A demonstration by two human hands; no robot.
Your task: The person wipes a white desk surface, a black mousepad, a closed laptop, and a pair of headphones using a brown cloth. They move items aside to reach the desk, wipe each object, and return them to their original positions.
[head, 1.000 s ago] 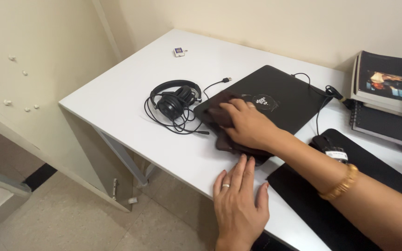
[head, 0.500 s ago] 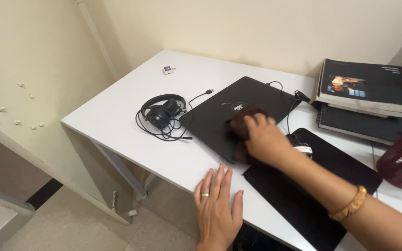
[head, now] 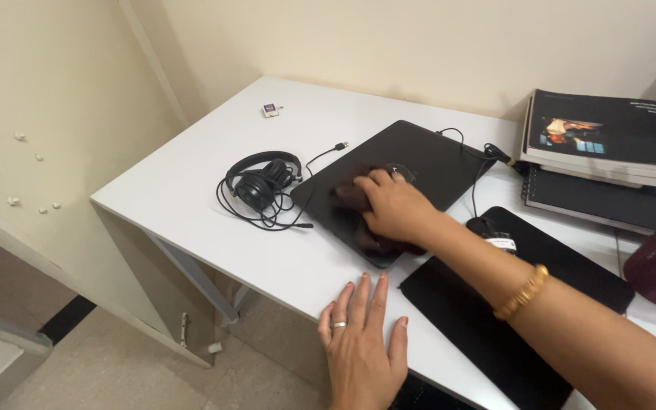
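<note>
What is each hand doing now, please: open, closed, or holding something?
Left hand: open, flat on the white desk edge, holding nothing.
Right hand: pressing a dark cloth on the closed black laptop; grip cannot be told.

Office or study desk, shown by white rectangular table (head: 191, 175), closed black laptop (head: 419, 163) under the pressing hand, black corded headphones (head: 263, 182) beside it, stacked spiral-bound books (head: 609, 144) beyond.
</note>
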